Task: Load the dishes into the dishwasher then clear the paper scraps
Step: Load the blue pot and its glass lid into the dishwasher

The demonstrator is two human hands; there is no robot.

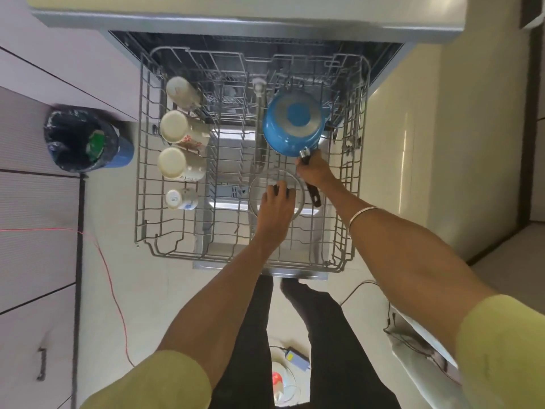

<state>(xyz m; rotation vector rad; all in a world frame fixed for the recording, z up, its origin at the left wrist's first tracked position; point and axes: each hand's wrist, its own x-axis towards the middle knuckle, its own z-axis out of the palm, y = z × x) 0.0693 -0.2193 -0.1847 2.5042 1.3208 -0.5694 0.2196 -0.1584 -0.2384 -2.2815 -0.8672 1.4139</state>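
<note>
The grey wire dishwasher rack (141, 160) is pulled out in front of me. A blue saucepan (292, 122) lies upside down in its right half, and my right hand (315, 171) grips its black handle (314, 194). My left hand (277, 205) holds the dark knob of a round glass lid (298, 184) in the middle of the rack. Several cups stand upside down along the rack's left side: a white cup (181, 93), two cream mugs (177, 126) (174, 163) and a small cup (180, 199).
A blue bin (88, 140) lined with a black bag stands on the floor left of the rack. A red cord (112, 290) trails over the floor on the left. Black cables and a power adapter (298, 357) lie near my feet. The countertop edge (236, 16) runs above the dishwasher.
</note>
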